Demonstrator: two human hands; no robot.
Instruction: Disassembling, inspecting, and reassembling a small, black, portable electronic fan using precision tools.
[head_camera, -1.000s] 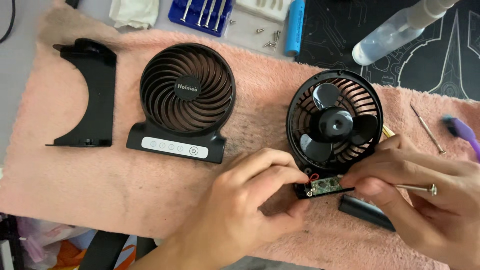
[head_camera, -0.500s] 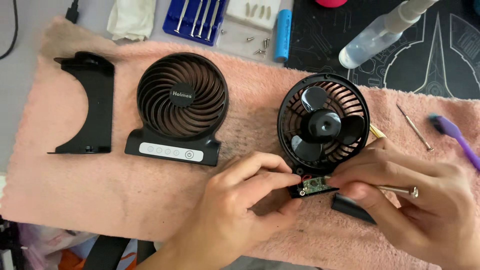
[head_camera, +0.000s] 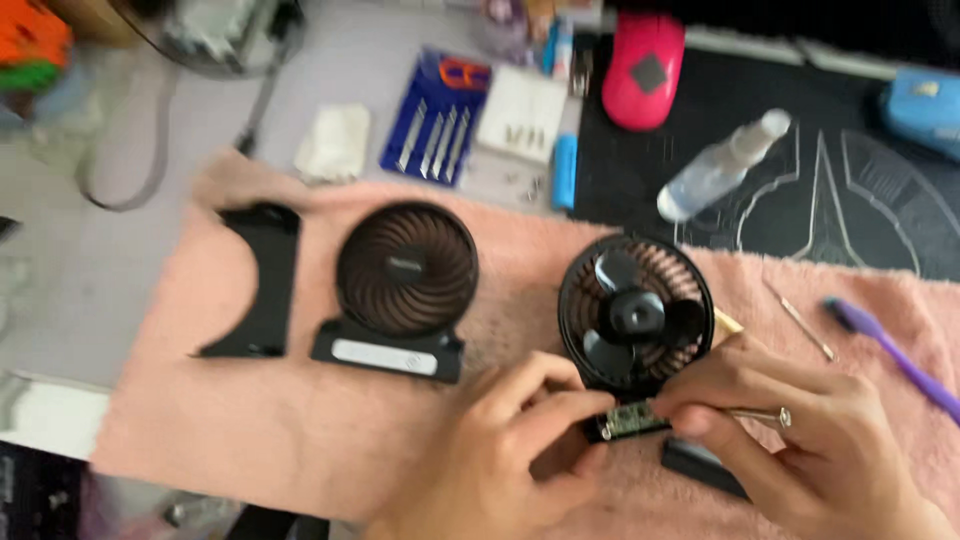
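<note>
An opened black fan (head_camera: 636, 312) with bare blades lies on a pink towel (head_camera: 200, 430). At its base sits a small green circuit board (head_camera: 628, 418). My left hand (head_camera: 505, 450) grips the fan's base beside the board. My right hand (head_camera: 800, 440) pinches the board's right end and holds a thin metal tool (head_camera: 755, 412). A black part (head_camera: 700, 465) lies under my right hand. To the left lie the fan's front grille with its base (head_camera: 405, 285) and a curved black stand piece (head_camera: 262, 280).
A purple-handled tool (head_camera: 890, 350) and a thin metal rod (head_camera: 800, 320) lie on the towel at right. Behind are a blue case of bits (head_camera: 440, 120), a clear spray bottle (head_camera: 722, 165), a pink mouse (head_camera: 645, 75), a black mat (head_camera: 850, 170) and a white cloth (head_camera: 335, 142).
The view has shifted, so everything sits lower in frame and more of the desk behind shows. My hands stay on the fan's base and board.
</note>
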